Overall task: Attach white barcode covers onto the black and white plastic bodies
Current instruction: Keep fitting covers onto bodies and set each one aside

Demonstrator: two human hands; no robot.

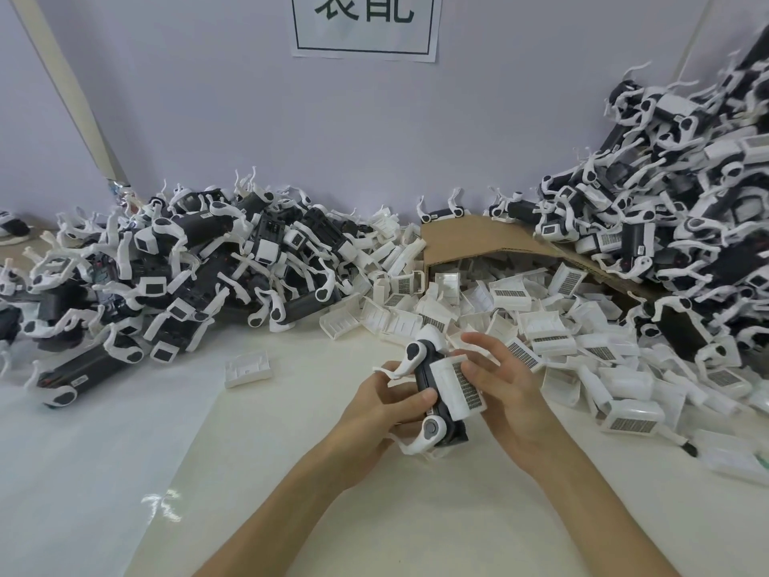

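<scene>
Left hand (387, 406) grips the black and white body (435, 393), its long axis running near to far. Right hand (495, 385) pinches the white barcode cover (457, 387) against the body's right flank, so it likely presses leftward to seat it.

White table (333, 514), heaps of black-and-white bodies (187, 264), loose white covers (520, 322), cardboard flap (470, 235)

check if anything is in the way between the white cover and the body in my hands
Nothing visible. The white barcode cover already sits on the black and white body, which the left hand grips; the right hand holds the cover. Their contact seam is hidden.
</scene>
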